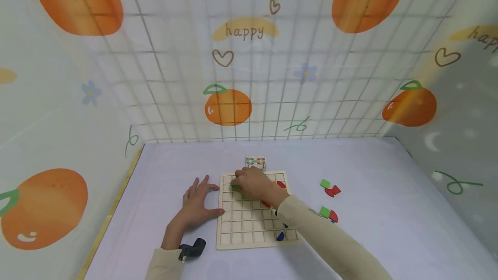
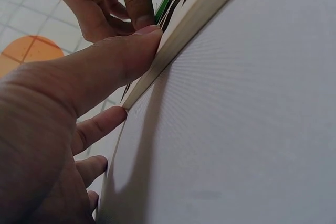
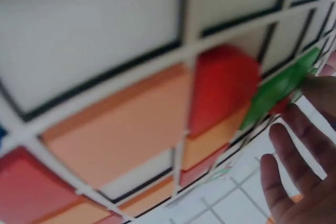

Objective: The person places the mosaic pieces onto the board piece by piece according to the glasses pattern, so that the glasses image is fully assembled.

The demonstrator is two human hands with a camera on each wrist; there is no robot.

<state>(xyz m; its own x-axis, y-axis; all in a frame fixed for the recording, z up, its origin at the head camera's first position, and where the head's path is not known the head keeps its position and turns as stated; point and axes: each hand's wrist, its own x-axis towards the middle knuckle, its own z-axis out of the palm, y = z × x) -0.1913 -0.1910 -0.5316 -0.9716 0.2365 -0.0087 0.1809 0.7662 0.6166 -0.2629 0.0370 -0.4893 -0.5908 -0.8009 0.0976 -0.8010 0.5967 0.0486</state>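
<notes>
A pale wooden grid board (image 1: pixel 236 227) lies on the table, with coloured tiles in its upper and right cells. My right hand (image 1: pixel 253 182) reaches over its upper left part, fingers curled down at a green tile (image 3: pixel 281 90). Thumb and fingertips close on that tile at the board's surface. Beside them a bit of red shows in the right wrist view. My left hand (image 1: pixel 197 204) lies left of the board with spread fingers. Its thumb (image 2: pixel 131 51) rests on the board's left edge, and the forefinger touches the side. Orange tiles (image 3: pixel 121 127) and a red tile (image 3: pixel 223 90) sit in cells.
Behind the board lies a small pattern card (image 1: pixel 255 161). To the right are loose green tiles (image 1: pixel 325 183) and red tiles (image 1: pixel 333 216), partly beside my right sleeve. A blue piece (image 1: pixel 280 237) sits at the board's lower right. A patterned curtain (image 1: pixel 272 98) stands behind the table.
</notes>
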